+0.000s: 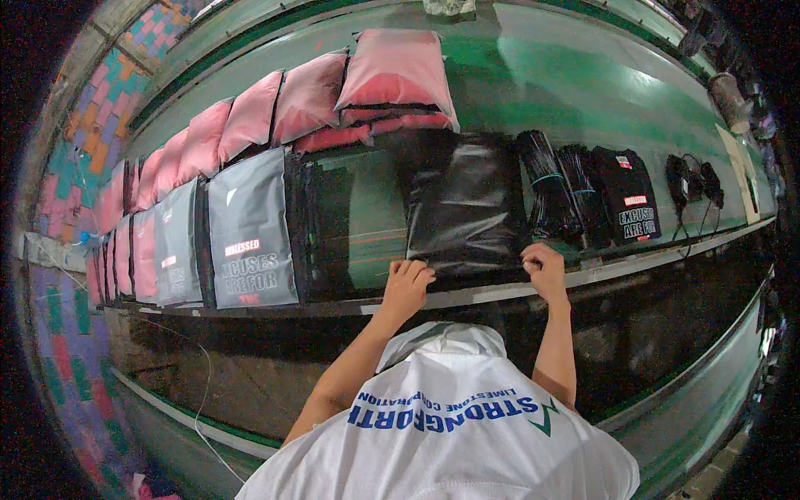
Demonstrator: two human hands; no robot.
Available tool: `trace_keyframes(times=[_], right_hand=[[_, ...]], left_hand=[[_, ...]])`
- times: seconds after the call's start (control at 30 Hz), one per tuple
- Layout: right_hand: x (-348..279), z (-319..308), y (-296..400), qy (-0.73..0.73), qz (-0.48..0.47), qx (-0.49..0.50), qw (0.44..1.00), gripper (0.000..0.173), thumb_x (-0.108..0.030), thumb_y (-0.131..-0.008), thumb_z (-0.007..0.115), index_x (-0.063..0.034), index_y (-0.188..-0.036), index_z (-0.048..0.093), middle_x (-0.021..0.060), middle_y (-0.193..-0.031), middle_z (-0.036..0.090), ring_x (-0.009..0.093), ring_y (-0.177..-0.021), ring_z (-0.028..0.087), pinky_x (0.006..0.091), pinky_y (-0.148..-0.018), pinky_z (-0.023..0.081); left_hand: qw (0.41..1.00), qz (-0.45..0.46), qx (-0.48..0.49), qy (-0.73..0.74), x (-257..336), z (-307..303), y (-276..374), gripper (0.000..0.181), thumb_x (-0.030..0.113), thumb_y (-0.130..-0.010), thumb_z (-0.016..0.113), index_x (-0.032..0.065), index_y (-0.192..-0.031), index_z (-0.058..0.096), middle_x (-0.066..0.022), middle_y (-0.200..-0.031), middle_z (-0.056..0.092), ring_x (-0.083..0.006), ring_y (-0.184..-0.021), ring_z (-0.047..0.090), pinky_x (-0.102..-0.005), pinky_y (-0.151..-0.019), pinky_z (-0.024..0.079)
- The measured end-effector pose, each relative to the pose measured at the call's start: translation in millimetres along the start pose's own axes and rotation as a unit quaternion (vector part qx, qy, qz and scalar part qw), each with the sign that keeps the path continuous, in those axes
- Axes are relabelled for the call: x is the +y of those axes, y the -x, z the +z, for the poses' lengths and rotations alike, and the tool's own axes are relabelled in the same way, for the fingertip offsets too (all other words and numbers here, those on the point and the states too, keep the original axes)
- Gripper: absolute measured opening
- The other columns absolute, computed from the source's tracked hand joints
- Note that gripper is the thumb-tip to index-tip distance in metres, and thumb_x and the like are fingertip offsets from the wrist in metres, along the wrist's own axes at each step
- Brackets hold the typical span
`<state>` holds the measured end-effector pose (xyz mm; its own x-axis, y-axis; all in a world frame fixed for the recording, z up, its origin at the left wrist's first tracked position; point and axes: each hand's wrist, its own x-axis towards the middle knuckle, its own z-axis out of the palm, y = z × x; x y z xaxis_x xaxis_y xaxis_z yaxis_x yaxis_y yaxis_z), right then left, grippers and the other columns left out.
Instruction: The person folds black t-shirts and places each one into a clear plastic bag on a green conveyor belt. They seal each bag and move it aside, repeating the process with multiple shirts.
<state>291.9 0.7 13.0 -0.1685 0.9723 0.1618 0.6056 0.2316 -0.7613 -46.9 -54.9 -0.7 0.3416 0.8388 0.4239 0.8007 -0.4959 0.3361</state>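
A black plastic bag (469, 206) lies flat on the green table (377, 225) before me. My left hand (409, 281) has its curled fingers at the bag's near left corner. At the near right corner is my right hand (545, 265), its fingers bent inward; whether it pinches the edge is hard to tell. Just right of the bag lie bundles of folded black plastic (550, 187) tied with bluish bands. Beyond them rests a folded black printed shirt (628, 197). Left of the bag stand dark folded items (322, 231) and a clear-bagged grey printed garment (253, 237).
Pink garments in clear bags (397, 69) form overlapping rows at the back and left. A black device with cables (692, 181) lies at the right. The table's pale front edge (475, 295) runs before me. A thin white cord (206, 381) hangs at the lower left.
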Motion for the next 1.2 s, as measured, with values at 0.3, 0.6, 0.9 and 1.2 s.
trace_keyframes(times=[0.3,0.6,0.9,1.2], right_hand=[[-62.5,42.0,-83.0,0.220,-0.075,0.093,0.968,0.033,-0.006,-0.082,0.065,-0.0044,-0.115,0.069,0.0178,-0.131,0.058,0.038,-0.120,0.055,0.0466,-0.105,0.046],[-34.2,115.2,-139.4,0.321,0.022,-0.021,0.947,0.052,-0.041,-0.103,0.045,-0.0257,-0.153,0.046,0.0145,-0.166,0.025,0.051,-0.150,0.018,0.0769,-0.112,0.021],[-30.4,116.9,-146.1,0.319,0.036,-0.052,0.946,0.052,-0.040,-0.104,0.043,-0.0244,-0.153,0.045,0.0137,-0.165,0.027,0.047,-0.150,0.020,0.0743,-0.114,0.018],[-21.0,116.9,-149.4,0.306,-0.010,-0.015,0.952,0.052,-0.042,-0.105,0.043,-0.0234,-0.153,0.045,0.0152,-0.162,0.032,0.047,-0.149,0.024,0.0736,-0.114,0.021]], left_hand=[[0.992,-0.119,0.045,-0.008,-16.7,28.1,-96.3,0.040,0.015,-0.089,0.068,0.0094,-0.128,0.061,-0.0155,-0.136,0.050,-0.0376,-0.125,0.049,-0.0564,-0.099,0.040],[0.973,-0.175,-0.096,-0.118,-41.7,85.9,-147.2,0.057,0.046,-0.100,0.046,0.0246,-0.153,0.044,-0.0143,-0.167,0.025,-0.0480,-0.149,0.023,-0.0784,-0.111,0.018],[0.964,-0.203,-0.116,-0.128,-35.6,91.5,-152.3,0.057,0.044,-0.099,0.047,0.0214,-0.151,0.047,-0.0159,-0.165,0.027,-0.0514,-0.147,0.025,-0.0781,-0.109,0.022],[0.982,-0.190,-0.023,-0.006,-57.2,103.1,-136.0,0.049,0.025,-0.096,0.058,0.0061,-0.140,0.053,-0.0161,-0.161,0.033,-0.0384,-0.150,0.029,-0.0695,-0.116,0.023]])
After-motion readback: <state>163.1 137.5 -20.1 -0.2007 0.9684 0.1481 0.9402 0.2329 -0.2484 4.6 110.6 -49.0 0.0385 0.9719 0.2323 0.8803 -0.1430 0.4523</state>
